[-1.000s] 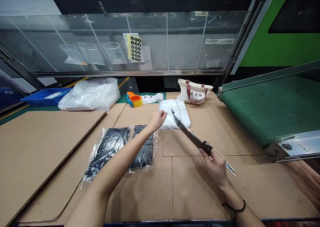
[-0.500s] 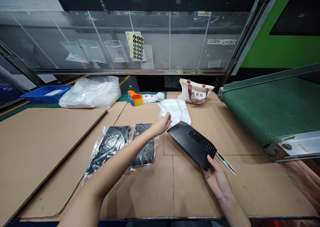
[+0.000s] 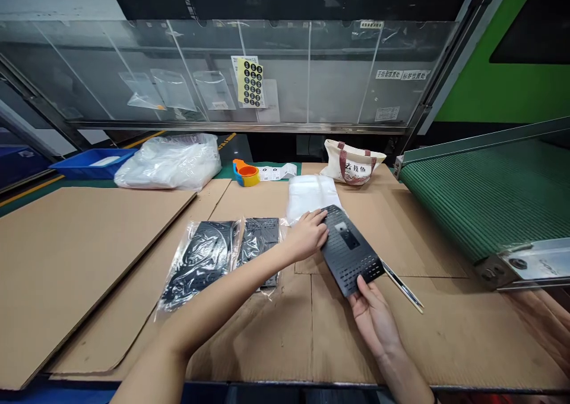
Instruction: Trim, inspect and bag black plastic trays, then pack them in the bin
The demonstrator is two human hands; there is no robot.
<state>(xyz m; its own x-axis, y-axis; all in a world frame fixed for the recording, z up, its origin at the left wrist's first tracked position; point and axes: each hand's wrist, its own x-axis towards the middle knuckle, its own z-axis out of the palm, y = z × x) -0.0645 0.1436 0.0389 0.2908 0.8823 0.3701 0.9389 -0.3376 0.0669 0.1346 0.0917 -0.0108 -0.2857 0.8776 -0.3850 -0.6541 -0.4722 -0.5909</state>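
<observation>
Left hand: the left hand (image 3: 305,236) lies against the upper-left edge of the black perforated panel (image 3: 351,253), its fingers (image 3: 316,219) together and flat, not visibly clamped.

Right hand: the right hand (image 3: 374,320) grips the panel's lower edge, thumb (image 3: 357,285) on top and the other fingers hidden beneath it.

Panel: held tilted between both hands above the cardboard sheet (image 3: 276,339), bare, with a rectangular cut-out near its middle (whether it touches the cardboard is hard to tell).

State of things: two black parts in clear plastic bags (image 3: 198,264) (image 3: 260,250) lie side by side left of the panel; a stack of clear bags (image 3: 310,197) lies just beyond it, and no bag covers the panel.

Beside it: a slim metal bar (image 3: 403,286) lies just right of the panel.

Further off: beyond the panel stand a canvas tote bag (image 3: 351,164) and an orange-and-blue tape dispenser (image 3: 244,174); a green belt conveyor (image 3: 485,196) runs to its right.
</observation>
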